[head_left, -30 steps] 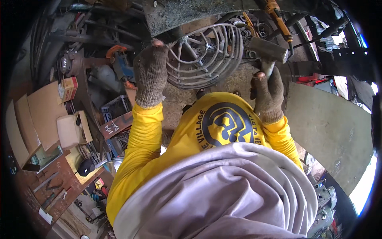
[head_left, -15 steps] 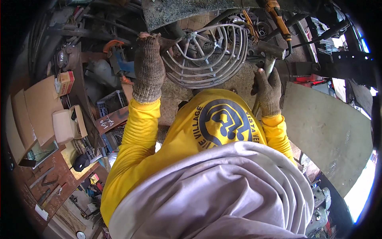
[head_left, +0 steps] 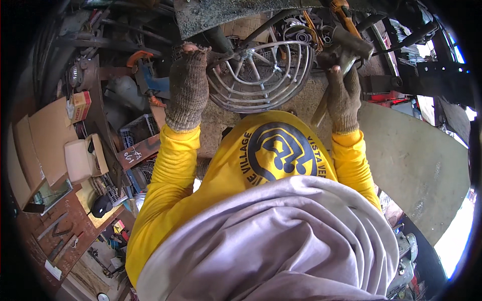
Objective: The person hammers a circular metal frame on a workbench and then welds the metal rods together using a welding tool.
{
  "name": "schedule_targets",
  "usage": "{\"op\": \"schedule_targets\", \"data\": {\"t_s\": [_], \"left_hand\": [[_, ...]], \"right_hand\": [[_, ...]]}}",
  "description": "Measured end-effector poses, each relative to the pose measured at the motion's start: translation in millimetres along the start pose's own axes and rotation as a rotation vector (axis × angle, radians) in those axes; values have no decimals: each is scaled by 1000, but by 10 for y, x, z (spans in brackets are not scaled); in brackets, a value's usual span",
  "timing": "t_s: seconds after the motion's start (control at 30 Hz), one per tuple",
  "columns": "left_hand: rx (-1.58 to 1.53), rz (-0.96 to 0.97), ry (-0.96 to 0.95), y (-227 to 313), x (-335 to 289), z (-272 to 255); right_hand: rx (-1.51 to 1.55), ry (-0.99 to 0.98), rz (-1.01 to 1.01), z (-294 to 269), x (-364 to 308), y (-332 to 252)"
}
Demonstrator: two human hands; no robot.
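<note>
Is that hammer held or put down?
Held. The hammer is in the gloved right hand, its head showing beyond the thumb.

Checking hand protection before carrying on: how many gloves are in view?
2: the left glove beside the left edge of the round metal rack, the right glove holding the hammer. Others may be hidden.

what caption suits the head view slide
Gloved left hand at a curved metal frame, right hand gripping a hammer.
</note>
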State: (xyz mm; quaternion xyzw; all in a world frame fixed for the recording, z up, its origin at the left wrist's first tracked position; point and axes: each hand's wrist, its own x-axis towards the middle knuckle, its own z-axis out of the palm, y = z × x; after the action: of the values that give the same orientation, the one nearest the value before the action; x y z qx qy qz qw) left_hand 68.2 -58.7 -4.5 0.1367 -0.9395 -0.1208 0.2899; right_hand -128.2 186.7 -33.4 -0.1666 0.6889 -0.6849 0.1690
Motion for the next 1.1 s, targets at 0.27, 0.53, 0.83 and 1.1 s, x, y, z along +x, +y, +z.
{"op": "schedule_targets", "data": {"t_s": [0.27,0.53,0.83,1.1], "left_hand": [[193,251,132,17,-13,79],[126,264,71,3,92,-15],[-908,-289,-428,140,249,-170],[-958,-441,-992,376,610,-165]], "right_hand": [[-15,-114,-3,106,234,14],[304,-251,24,193,364,58],[132,-141,-24,187,390,8],[-73,-211,-108,254,346,-15]]}}
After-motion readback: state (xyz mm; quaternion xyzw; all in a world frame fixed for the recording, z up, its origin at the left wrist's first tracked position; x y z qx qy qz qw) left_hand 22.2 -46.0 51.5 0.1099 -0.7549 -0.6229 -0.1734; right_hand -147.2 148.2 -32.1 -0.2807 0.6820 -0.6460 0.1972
